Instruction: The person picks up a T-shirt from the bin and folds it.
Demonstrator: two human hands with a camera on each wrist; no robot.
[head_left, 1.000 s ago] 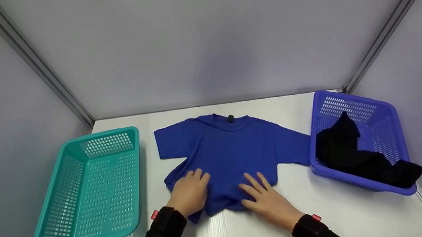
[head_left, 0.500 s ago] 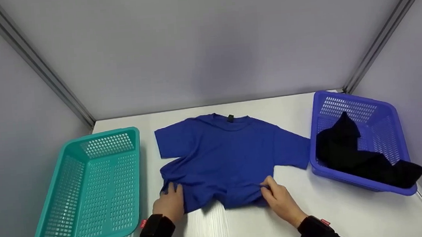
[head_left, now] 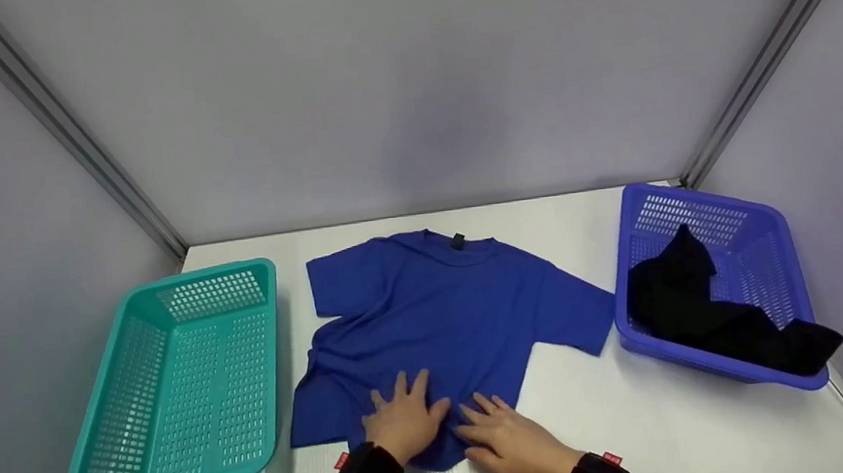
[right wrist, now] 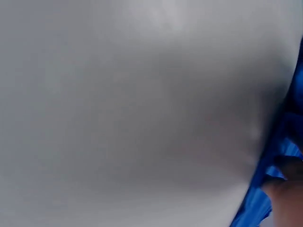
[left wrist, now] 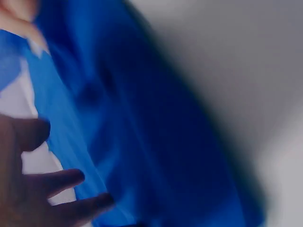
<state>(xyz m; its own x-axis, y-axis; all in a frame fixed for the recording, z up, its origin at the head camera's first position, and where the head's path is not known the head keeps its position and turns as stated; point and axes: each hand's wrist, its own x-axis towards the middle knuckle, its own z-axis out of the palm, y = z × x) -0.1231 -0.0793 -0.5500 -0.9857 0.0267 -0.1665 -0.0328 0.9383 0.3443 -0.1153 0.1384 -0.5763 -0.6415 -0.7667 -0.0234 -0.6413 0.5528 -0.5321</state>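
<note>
A blue short-sleeved T-shirt (head_left: 450, 309) lies spread on the white table, its collar with a dark tag at the far side. My left hand (head_left: 405, 424) is on its lower front, fingers spread apart. Beside it, my right hand (head_left: 517, 445) touches the shirt near the hem with its fingers extended. The lower left part of the shirt is rumpled and juts out to the left. In the left wrist view, spread fingers (left wrist: 66, 182) show against the blue cloth. The right wrist view catches only some fingers (right wrist: 286, 189) over the shirt at its right edge.
A green plastic basket (head_left: 274, 353) with nothing in it stands at the left. On the right, a purple basket (head_left: 788, 260) holds a black cloth (head_left: 698, 312) that hangs over its near rim. The shirt's right sleeve reaches this basket. Grey walls enclose the table (head_left: 601, 410).
The shirt's lower part has come nearer and swung left. My hands, half a second ago apart at the shirt's sides with the right pinching cloth, have moved together at its lower middle.
</note>
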